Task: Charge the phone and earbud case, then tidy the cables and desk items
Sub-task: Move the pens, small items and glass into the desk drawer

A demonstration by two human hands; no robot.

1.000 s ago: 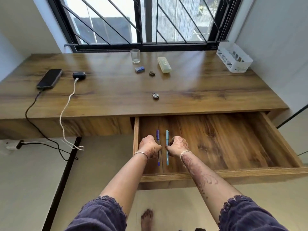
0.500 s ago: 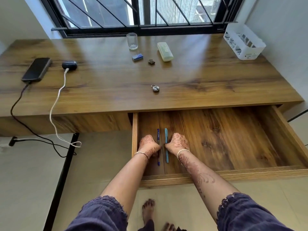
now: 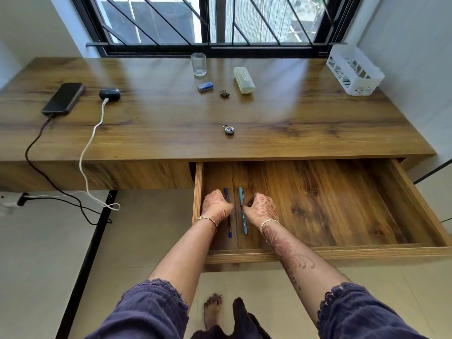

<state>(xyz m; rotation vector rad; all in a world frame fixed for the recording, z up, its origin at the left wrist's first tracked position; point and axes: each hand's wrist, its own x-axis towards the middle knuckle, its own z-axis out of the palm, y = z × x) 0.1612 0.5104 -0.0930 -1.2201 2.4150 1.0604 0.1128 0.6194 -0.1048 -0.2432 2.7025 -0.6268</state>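
Observation:
A black phone (image 3: 63, 99) lies at the desk's left with a black cable (image 3: 36, 148) plugged into it. Beside it a dark earbud case (image 3: 109, 94) has a white cable (image 3: 90, 143) plugged in. Both cables hang over the desk edge toward a socket strip (image 3: 9, 200). In the open drawer (image 3: 318, 250) a blue pen (image 3: 230, 228) and a teal pen (image 3: 244, 225) lie side by side. My left hand (image 3: 215, 204) is curled over the blue pen. My right hand (image 3: 261, 206) pinches the teal pen at its thumb tip.
On the wooden desk (image 3: 305, 113) stand a glass (image 3: 198, 64), a pale glasses case (image 3: 244, 80), a blue eraser (image 3: 205, 86), a small dark trinket (image 3: 224, 93) and a padlock (image 3: 229, 130). A white basket (image 3: 354, 72) sits at the back right corner.
My hands stay at the two pens in the drawer and have drawn slightly closer together. Only the view has shifted a little.

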